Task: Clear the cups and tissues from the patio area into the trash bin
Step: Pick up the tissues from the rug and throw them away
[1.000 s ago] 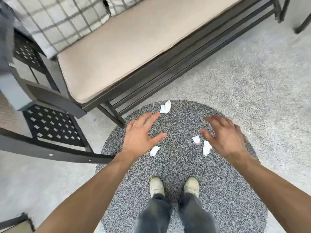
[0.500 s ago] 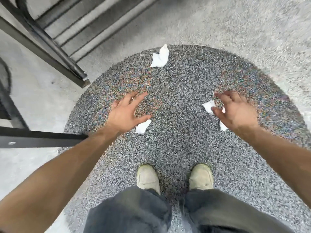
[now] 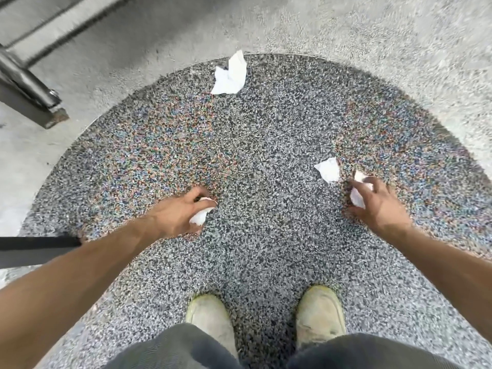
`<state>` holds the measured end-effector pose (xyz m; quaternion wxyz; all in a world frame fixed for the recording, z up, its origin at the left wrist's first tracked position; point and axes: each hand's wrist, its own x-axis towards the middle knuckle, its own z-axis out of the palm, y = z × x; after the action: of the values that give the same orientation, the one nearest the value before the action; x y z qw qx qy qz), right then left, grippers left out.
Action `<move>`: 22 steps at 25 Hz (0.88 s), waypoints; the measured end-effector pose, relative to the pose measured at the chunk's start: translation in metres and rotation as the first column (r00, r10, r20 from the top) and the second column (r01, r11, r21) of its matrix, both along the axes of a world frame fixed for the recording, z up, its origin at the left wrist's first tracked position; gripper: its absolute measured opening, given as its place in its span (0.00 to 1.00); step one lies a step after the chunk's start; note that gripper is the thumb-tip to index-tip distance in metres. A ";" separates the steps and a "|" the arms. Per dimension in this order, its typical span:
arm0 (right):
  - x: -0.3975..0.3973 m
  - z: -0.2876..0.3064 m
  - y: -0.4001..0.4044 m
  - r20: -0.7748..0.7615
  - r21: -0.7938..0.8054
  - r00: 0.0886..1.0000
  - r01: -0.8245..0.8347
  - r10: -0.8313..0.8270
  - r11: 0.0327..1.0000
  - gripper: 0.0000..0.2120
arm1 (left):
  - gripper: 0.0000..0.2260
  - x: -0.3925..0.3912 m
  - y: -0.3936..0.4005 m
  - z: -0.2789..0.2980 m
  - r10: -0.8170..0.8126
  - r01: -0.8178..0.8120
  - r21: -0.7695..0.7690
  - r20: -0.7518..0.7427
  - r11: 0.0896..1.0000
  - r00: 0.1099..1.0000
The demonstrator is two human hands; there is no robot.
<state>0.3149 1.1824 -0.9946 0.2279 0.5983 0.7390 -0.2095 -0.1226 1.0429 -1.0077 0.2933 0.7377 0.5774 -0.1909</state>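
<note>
On the round speckled rug (image 3: 266,145) filling most of the frame, head view only: four white tissues visible. Left hand (image 3: 177,215), left of centre, fingers curled around a crumpled tissue (image 3: 200,218) that pokes out on the thumb side, down at rug level. Right hand (image 3: 378,206), right of centre, fingers spread over a second tissue (image 3: 358,194), touching it; can't tell if it's a closed grip yet. Third tissue (image 3: 328,169) lies loose on the rug just beside the right fingertips, upper left of them, apart from the hand. Largest tissue (image 3: 231,74) sits at the rug's far edge, top centre, well apart from both hands. Two pale shoes (image 3: 319,314) at bottom centre, on the rug. Metal furniture leg (image 3: 34,99) at upper left, on the concrete floor (image 3: 399,43). Dark bar (image 3: 34,247) enters from the left edge. Cups and bin not in frame.
</note>
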 end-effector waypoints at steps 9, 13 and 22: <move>0.000 0.003 0.014 -0.145 -0.016 0.989 -0.036 0.033 0.999 0.07 | 0.12 0.017 0.015 0.005 0.153 -0.152 -0.047 0.006 0.987 0.988; -0.026 0.013 0.038 -0.254 0.017 0.965 -0.069 0.072 0.997 0.08 | 0.10 0.004 0.063 0.023 0.397 -0.416 0.100 0.167 0.904 0.902; -0.058 -0.010 0.070 -0.251 0.045 0.943 -0.212 0.216 0.976 0.14 | 0.08 -0.004 0.187 0.034 0.470 -0.563 0.370 0.316 0.739 0.824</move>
<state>0.2569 1.2519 -1.0042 0.1473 0.4846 0.8246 -0.2521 -0.1262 1.2304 -0.9732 0.2137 0.6097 0.7549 0.1127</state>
